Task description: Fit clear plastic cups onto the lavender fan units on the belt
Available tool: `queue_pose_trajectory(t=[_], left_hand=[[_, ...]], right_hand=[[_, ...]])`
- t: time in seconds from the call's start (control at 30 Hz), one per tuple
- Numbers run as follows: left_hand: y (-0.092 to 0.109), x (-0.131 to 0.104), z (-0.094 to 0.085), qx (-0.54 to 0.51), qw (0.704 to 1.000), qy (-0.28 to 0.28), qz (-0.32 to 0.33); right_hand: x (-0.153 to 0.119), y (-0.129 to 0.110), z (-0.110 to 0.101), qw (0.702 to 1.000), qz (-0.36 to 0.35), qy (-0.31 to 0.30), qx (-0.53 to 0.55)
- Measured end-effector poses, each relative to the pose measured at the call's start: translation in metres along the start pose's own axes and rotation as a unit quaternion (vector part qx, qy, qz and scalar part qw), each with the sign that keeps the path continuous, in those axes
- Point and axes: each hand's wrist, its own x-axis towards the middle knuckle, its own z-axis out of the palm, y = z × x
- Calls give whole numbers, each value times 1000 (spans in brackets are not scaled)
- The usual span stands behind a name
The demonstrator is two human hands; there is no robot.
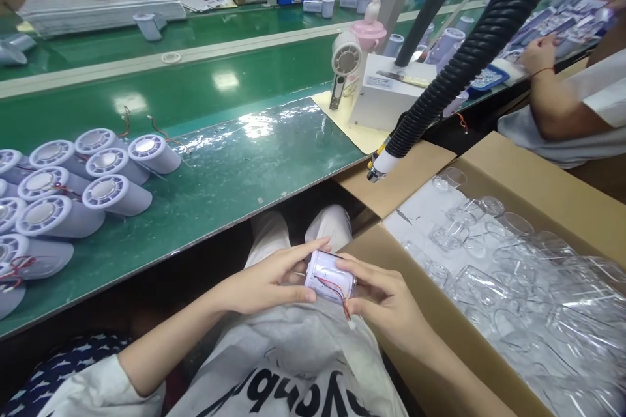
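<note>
Above my lap, both hands hold one lavender fan housing (327, 273), a short cylinder with red and black wires and a small white plug hanging from its side. My left hand (274, 280) grips its left end, thumb below and fingers over the top. My right hand (386, 293) closes on the right end, thumb near the wires. The fingertips behind the housing are hidden. On the bench to the left stand several similar lavender housings (117, 195) with round slotted ends, some with red wires.
A cardboard box (420, 319) of clear plastic cups (484, 287) stands at my right. A black ribbed hose (454, 65) with a metal tip hangs over the bench edge. Near a white metal box (386, 94) is a handheld fan (345, 62). Co-workers sit across the green conveyor (195, 91) and at right.
</note>
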Motion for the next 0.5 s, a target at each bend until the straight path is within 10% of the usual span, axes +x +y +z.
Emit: queue_pose_trajectory(t=[0.5], left_hand=[[-26, 7, 8, -62, 995, 45, -61]], right_hand=[[0, 10, 12, 989, 133, -1, 72]])
